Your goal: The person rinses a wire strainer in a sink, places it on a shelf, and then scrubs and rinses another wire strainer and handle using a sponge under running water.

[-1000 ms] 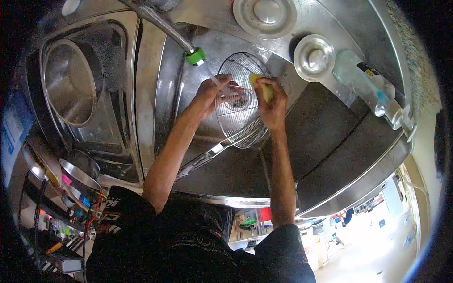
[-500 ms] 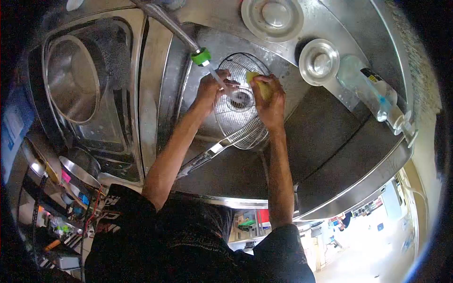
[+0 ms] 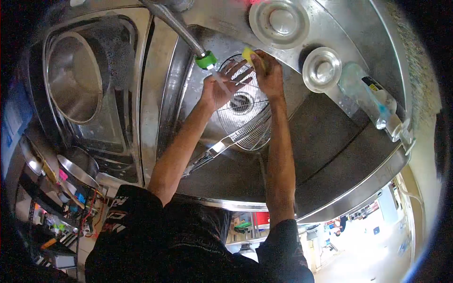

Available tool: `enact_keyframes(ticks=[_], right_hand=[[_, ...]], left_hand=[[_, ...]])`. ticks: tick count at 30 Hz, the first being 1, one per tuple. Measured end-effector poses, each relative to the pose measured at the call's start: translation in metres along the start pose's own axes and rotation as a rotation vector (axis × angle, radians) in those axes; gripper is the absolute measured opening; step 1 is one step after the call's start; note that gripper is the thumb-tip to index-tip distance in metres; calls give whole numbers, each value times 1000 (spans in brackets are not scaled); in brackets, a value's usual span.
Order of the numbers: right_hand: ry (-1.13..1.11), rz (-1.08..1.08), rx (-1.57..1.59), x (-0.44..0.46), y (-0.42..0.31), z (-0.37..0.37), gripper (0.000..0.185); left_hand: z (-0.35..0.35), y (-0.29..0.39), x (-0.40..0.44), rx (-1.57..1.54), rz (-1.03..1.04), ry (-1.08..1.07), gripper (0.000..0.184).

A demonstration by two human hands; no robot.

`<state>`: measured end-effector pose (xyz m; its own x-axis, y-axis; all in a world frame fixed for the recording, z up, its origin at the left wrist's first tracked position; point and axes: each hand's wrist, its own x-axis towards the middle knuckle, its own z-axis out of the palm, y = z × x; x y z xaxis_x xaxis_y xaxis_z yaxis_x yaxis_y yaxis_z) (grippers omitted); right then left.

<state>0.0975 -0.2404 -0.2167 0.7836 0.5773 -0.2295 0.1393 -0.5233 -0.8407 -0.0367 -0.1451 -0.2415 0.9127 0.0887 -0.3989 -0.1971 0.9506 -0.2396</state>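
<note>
A round wire strainer [image 3: 251,133] with a long metal handle [image 3: 204,159] stands in the steel sink basin, its mesh over the drain [image 3: 240,103]. My right hand [image 3: 270,78] pinches a yellow sponge [image 3: 247,54] near the strainer's far rim. Fingers spread and stretched out, my left hand [image 3: 221,89] is at the strainer's left side, under the tap. Whether its palm touches the wires I cannot tell. Water runs from the flexible hose tap [image 3: 206,60] with a green collar and falls across my left hand.
Two round metal lids or dishes, one larger [image 3: 279,23] and one smaller [image 3: 322,69], lie on the sink's back ledge. Beside them is a clear plastic bottle [image 3: 363,92] on its side. A large steel pot [image 3: 74,78] sits in the left basin.
My right hand has moved with the sponge toward the strainer's far rim. My left hand's fingers have opened out from their curled grip at the strainer's edge.
</note>
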Motion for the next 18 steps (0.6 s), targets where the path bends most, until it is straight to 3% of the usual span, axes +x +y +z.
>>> enact_keyframes(ticks=[5, 8, 13, 18], right_hand=[[37, -34, -67, -3, 2, 0, 30], [-36, 73, -56, -4, 0, -3, 31], [133, -147, -275, -5, 3, 2, 24], [14, -206, -245, -3, 7, 3, 19]], left_hand=[[-5, -12, 1, 19, 82, 74, 44], [-5, -12, 2, 16, 88, 102, 42], [2, -11, 1, -17, 86, 166, 39], [-2, -11, 3, -14, 95, 166, 37]])
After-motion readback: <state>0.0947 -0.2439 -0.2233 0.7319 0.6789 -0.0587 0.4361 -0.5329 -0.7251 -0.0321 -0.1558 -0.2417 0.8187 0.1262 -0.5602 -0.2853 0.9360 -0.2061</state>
